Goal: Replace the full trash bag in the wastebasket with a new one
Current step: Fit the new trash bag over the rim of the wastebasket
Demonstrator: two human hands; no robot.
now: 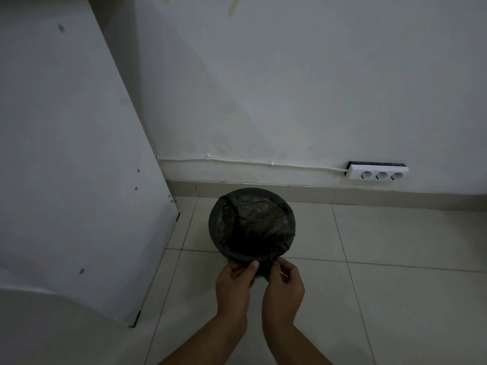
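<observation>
**Black liner gathered at the near rim of a floor wastebasket**

Item 1. White cabinet panel [66, 154], far left, upright, its lower corner meeting the floor. It stands clear of the work and plays no part in it.

Item 2. Wastebasket [214, 227], round, dark, on the tiled floor [395, 272] close to the wall [290, 88] and skirting. Placed against the wall, it leaves only the near side open to reach, which is likely why both hands work there.

Item 3. Trash bag [253, 219], black, thin and crinkled film, draped inside the basket with its edge folded over the rim. The interior looks hollow and dark; no contents can be made out, so this is probably the fresh liner, already seated.

Item 4. Left hand [234, 280], grip pinched together on a bunch of bag film just below the near rim, thumb on top.

Item 5. Right hand [283, 283], grip likewise closed on the same bunch, touching the left. Held so, the two hands appear to be taking up slack, twisting or knotting the excess so the liner hugs the rim and will not slip inward.

Item 6. Power strip [378, 173], white, three sockets, fixed low on the wall at right, its cable clipped along the wall towards the cabinet. Well apart from the basket.
</observation>
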